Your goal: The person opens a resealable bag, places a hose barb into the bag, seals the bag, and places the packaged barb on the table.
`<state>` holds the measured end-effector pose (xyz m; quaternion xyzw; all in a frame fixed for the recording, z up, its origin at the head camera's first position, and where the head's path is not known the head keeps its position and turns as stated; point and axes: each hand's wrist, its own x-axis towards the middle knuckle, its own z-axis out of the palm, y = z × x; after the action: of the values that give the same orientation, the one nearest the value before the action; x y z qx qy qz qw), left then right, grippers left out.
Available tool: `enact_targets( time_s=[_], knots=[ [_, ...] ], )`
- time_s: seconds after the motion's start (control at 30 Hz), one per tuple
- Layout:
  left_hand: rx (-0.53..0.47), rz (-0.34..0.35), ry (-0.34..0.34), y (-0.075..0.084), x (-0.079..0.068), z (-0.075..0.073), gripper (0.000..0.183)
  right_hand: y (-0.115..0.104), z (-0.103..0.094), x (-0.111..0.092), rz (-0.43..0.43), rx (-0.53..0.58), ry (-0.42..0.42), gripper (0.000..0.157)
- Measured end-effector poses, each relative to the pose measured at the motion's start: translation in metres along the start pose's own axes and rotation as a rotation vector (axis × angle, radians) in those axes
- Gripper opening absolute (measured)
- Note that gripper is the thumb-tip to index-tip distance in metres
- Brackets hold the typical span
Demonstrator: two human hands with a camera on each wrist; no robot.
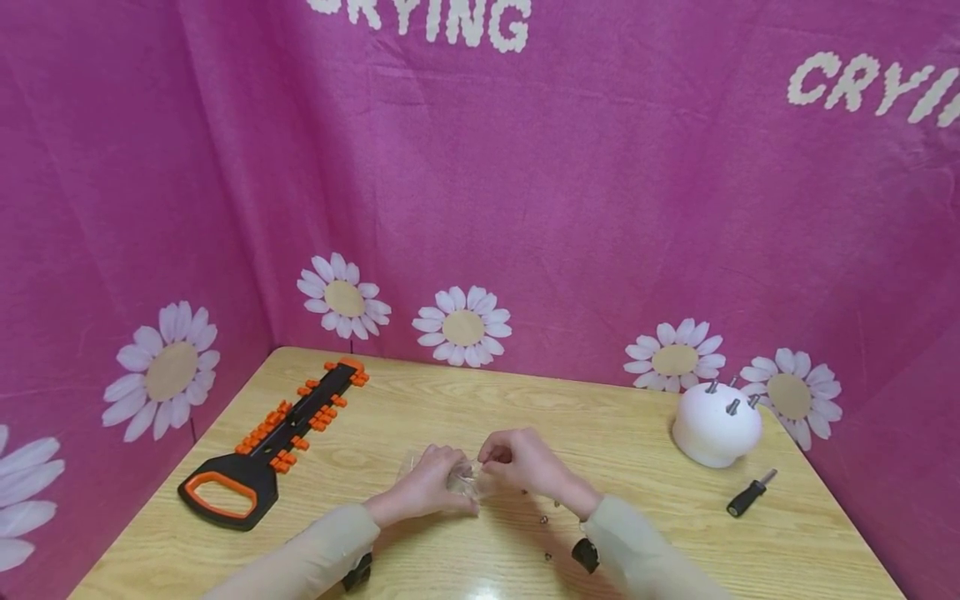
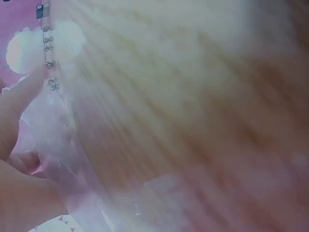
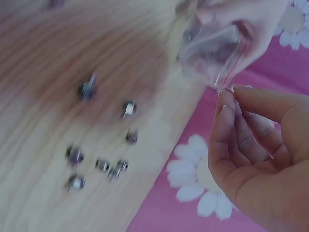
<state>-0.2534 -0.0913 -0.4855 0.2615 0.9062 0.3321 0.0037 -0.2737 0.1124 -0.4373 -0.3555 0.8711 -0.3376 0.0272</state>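
Between both hands, low in the head view, is a small clear plastic zip bag (image 3: 210,58) with a red line along its mouth. My left hand (image 1: 431,483) grips the bag, its fingers and thumb around the crumpled plastic. On the other side, my right hand (image 1: 525,462) has thumb and fingertips pinched together at the bag's corner, beside the red line. In the left wrist view the clear plastic (image 2: 82,145) spreads blurred across most of the frame. Several small metal screws or nuts (image 3: 75,183) lie loose on the wood near my right wrist.
On the left of the wooden table (image 1: 600,417) lies a long black rack (image 1: 300,408) with orange clips and a loop handle. At the back right stands a white rounded body (image 1: 717,429) with metal bolts on top. A black-handled screwdriver (image 1: 746,497) lies in front of it.
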Motion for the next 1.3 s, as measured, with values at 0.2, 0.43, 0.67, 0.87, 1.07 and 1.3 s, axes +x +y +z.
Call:
enact_targets(
  time_s=[0.2,0.43,0.67,0.87,1.07,1.3],
  knots=[
    [-0.015,-0.023,-0.010,-0.001,0.000,-0.001,0.048,0.021,-0.021,-0.009,0.058,-0.040,0.056,0.005],
    [-0.049,-0.028,-0.027,0.000,-0.002,-0.004,0.048,0.059,-0.036,-0.026,0.126,-0.079,0.076,0.002],
    [-0.048,-0.028,-0.023,0.000,-0.002,-0.003,0.047,0.075,-0.031,-0.033,0.134,-0.085,0.023,0.003],
    [-0.066,-0.027,-0.019,-0.002,-0.002,-0.001,0.044,0.077,-0.026,-0.033,0.148,-0.109,0.035,0.005],
    [-0.065,0.001,-0.017,-0.002,-0.003,0.001,0.044,0.076,-0.025,-0.033,0.130,-0.138,0.050,0.007],
    [-0.080,0.008,-0.014,-0.003,-0.002,0.001,0.043,0.064,-0.029,-0.029,0.121,-0.121,0.079,0.009]
  ],
)
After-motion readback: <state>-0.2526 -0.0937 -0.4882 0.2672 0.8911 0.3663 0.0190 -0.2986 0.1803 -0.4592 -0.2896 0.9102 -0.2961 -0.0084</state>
